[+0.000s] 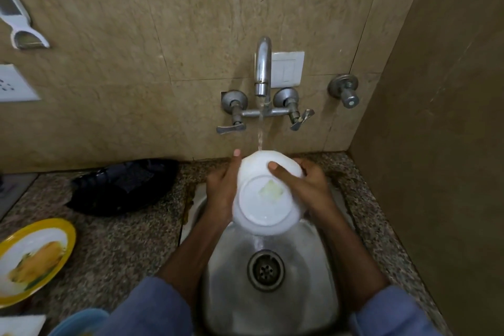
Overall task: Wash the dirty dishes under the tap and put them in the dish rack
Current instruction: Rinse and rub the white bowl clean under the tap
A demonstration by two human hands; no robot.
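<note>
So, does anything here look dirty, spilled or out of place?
Yes. The white bowl, gripped by the left hand and right hand under the tap, has a pale yellowish smear on its underside. Brown grime also lines the sink rim on its left side.

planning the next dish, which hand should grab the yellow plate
The left hand, probably: the yellow plate lies on the counter left of the sink, on its side. The right hand would have to cross the white bowl.
</note>
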